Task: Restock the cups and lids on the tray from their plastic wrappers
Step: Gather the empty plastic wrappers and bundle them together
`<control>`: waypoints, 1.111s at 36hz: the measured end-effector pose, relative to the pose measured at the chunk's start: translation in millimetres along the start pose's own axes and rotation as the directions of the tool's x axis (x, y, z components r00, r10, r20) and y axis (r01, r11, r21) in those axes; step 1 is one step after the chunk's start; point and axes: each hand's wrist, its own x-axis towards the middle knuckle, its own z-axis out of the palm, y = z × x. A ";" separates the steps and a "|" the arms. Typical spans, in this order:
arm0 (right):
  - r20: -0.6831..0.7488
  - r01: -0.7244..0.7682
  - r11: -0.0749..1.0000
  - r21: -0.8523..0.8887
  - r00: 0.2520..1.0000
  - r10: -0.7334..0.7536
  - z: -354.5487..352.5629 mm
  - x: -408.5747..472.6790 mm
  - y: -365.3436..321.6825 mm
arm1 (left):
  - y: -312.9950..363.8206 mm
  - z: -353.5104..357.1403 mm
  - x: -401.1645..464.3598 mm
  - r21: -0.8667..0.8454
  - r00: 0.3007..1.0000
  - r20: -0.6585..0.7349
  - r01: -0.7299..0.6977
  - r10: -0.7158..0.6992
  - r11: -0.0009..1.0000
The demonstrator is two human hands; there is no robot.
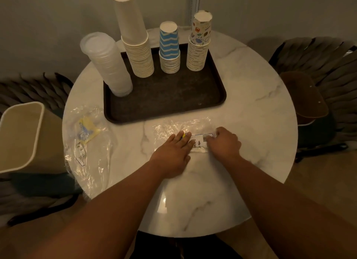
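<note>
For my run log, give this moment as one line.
left hand flat on wrapper | right hand gripping it | four stacks on tray

tray (166,96): dark brown
tall cups (135,36): plain cream
middle cups (168,42): blue-white zigzag
right cups (201,32): coloured doodles
lids (106,63): translucent white
table (251,96): white marble, grey veins
bin (21,133): beige

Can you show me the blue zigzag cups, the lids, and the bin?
Blue cups (168,44), head view: top cup's striped side.
Lids (108,65), head view: middle of the stack.
Bin (36,131), head view: right rim.

Print on the clear wrapper's white label (199,143) is too blurred to read.
</note>
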 end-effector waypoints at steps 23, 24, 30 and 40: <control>0.161 0.212 0.971 0.113 0.960 -0.228 26.3 -56.7 -92.3 | -34.5 -3.4 -39.7 -0.158 0.971 -0.234 -0.085 0.046 0.984; 0.175 0.203 0.973 0.112 0.959 -0.221 28.5 -56.4 -93.6 | -40.7 -2.2 -44.5 -0.145 0.966 -0.255 -0.086 0.046 0.986; 0.152 0.196 0.971 0.140 0.964 -0.217 31.4 -57.3 -100.0 | -37.2 -12.0 -59.8 -0.579 0.750 -0.396 0.245 -0.530 0.778; 0.065 0.054 0.975 0.217 0.995 -0.070 24.6 -34.9 -77.0 | -38.6 -15.6 -22.8 -0.722 0.600 0.006 0.556 -0.800 0.412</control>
